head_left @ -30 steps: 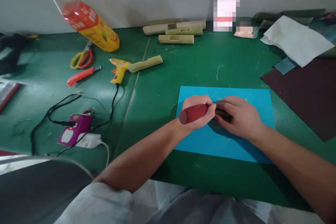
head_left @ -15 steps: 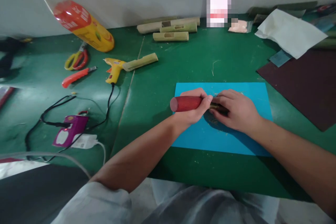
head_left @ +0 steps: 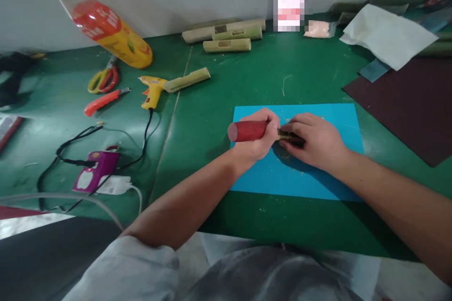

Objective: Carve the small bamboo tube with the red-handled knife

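Note:
My left hand (head_left: 258,145) is wrapped around the thick red handle (head_left: 247,131) of a hand tool, whose blunt end points left. The tool's working end is hidden. Facing it, my right hand (head_left: 316,142) curls over a narrow brownish-green piece (head_left: 284,135) that looks like bamboo. Most of that piece lies under the fingers, and a dark part of it shows near the fingertips. Both hands are close together over a blue mat (head_left: 268,183) sprinkled with small shavings.
Several cut bamboo tubes (head_left: 227,45) lie by the wall. Left are a yellow glue gun (head_left: 152,93) with a bamboo piece at it, an orange utility knife (head_left: 102,103), scissors (head_left: 104,80), a drink bottle (head_left: 113,33) and a purple power block (head_left: 95,171). A dark sheet (head_left: 406,108) lies right.
The whole view has shifted slightly, so things sit a little higher. My left hand has drawn back slightly from my right, and more of the narrow piece shows between them.

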Demonstrator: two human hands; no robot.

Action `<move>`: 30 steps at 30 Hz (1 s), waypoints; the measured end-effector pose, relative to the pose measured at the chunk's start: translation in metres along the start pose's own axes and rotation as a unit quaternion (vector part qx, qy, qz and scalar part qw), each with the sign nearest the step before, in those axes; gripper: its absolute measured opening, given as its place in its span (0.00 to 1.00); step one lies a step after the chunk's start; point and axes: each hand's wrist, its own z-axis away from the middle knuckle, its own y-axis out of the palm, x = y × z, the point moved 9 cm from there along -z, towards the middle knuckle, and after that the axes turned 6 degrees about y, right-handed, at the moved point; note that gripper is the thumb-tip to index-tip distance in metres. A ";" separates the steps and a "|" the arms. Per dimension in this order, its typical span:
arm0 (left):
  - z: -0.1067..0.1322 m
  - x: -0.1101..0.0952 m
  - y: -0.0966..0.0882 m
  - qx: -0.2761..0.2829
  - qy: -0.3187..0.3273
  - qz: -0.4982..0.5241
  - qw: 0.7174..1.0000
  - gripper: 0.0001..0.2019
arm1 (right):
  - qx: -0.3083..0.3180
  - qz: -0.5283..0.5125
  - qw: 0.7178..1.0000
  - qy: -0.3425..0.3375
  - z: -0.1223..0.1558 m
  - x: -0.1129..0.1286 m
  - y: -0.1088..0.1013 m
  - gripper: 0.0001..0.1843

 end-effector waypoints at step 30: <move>-0.010 -0.006 0.006 0.035 -0.155 0.038 0.987 0.14 | -0.021 -0.014 0.999 -0.035 0.001 0.011 -0.006 0.12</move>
